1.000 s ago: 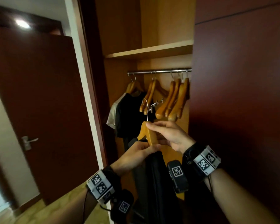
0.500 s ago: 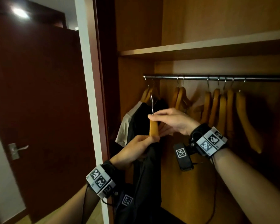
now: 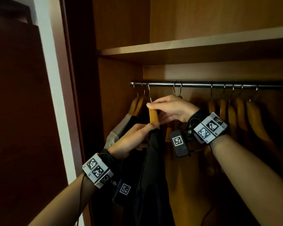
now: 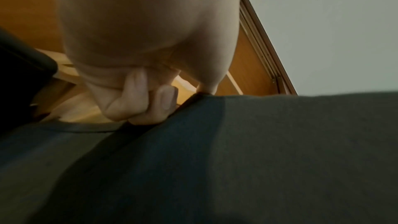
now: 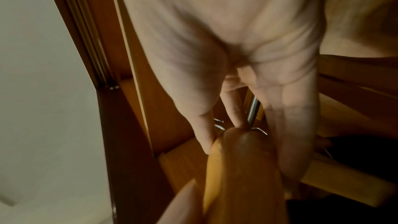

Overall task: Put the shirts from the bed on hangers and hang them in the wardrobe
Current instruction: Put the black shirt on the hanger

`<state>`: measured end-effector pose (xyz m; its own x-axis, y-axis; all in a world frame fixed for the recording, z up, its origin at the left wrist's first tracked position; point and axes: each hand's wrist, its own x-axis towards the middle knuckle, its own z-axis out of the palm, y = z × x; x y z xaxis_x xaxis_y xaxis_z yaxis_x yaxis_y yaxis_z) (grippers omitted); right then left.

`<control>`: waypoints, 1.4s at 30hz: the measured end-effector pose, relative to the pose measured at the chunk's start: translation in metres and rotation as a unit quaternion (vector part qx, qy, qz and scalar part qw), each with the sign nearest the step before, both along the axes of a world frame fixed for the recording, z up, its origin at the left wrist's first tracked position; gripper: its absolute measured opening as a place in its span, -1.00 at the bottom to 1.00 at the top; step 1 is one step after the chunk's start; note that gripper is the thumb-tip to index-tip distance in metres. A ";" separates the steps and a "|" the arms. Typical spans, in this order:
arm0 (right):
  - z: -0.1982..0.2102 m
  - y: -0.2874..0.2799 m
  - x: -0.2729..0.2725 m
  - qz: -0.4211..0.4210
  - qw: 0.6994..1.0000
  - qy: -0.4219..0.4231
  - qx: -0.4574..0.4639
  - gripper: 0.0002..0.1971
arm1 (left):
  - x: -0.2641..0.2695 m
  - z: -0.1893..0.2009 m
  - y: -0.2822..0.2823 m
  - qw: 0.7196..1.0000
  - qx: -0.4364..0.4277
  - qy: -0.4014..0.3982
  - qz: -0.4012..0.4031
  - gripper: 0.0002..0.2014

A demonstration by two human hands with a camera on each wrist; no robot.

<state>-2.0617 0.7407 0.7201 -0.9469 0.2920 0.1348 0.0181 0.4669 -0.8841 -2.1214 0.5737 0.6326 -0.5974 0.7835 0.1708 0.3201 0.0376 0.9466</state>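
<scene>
Honey-coloured wooden hanger (image 3: 153, 116) carrying a dark grey shirt (image 3: 151, 173), held edge-on inside the open wardrobe; its thin metal hook (image 3: 149, 93) reaches up to the chrome rail (image 3: 203, 84) near the rail's left end, though whether the hook bears on the rail cannot be told. Right hand (image 3: 171, 108): fingers curled over the top of the hanger, pinching it at the base of the hook. Left hand (image 3: 131, 141): closed round the lower part of the hanger where the shirt begins, fingertips (image 4: 165, 100) folded against the cloth in the left wrist view. Just left of it, two wooden hangers bearing a black garment (image 3: 134, 121) and a pale grey one (image 3: 119, 132). Further right on the rail, a row of bare wooden hangers (image 3: 238, 115), close together. Above, a wooden shelf (image 3: 186, 46).
</scene>
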 end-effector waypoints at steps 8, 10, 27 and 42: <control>0.010 0.013 -0.062 -0.135 0.990 0.021 -0.035 -0.61 | -0.060 0.001 0.003 0.999 0.030 0.035 -0.016 -0.67; 0.014 0.015 -0.076 -0.173 0.984 0.022 -0.045 -0.51 | -0.073 0.002 0.002 0.998 0.046 0.032 -0.017 -0.54; 0.013 0.040 -0.134 -0.289 0.955 0.041 -0.057 -0.42 | -0.102 -0.008 0.005 0.962 -0.111 0.250 -0.009 -0.44; -0.011 0.028 -0.172 -0.271 0.961 0.028 -0.038 -0.33 | -0.107 -0.028 -0.001 0.904 -0.154 0.392 0.068 -0.38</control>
<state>-2.2340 0.7691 0.7090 -0.6446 0.7517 0.1395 0.1924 0.3361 -0.9220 -2.2280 0.5728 0.6042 -0.4811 0.7943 0.3709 0.8614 0.3498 0.3682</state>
